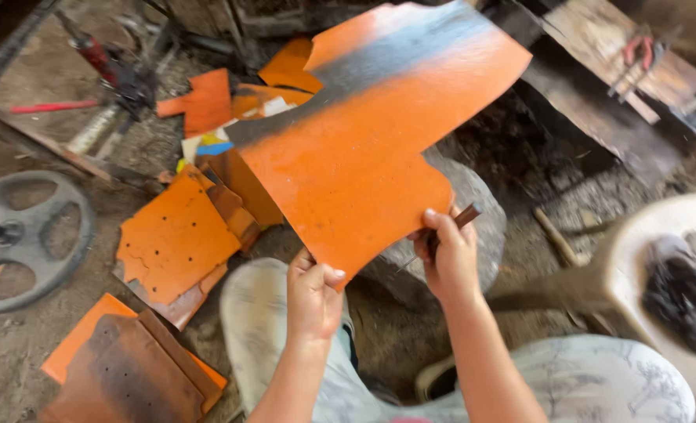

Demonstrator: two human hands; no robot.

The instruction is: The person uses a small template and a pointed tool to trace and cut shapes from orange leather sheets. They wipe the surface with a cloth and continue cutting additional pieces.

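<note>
Both hands clamp the orange metal sheet [364, 149]: left hand [313, 294], right hand [446, 258] also gripping a half-hidden brown tool [462, 219]; sheet hides part of the grey stone [473, 235].

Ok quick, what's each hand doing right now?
Left hand: closed on the lower edge of the orange metal sheet.
Right hand: gripping the sheet's edge, and also holding a short dark rod.

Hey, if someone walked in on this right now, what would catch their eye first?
A big orange metal sheet with a dark sooty band, held up mid-frame by the left hand and right hand; the right also grips a thin brown tool. More orange scraps litter the dirt floor at left, beside a grey spoked wheel.
</note>
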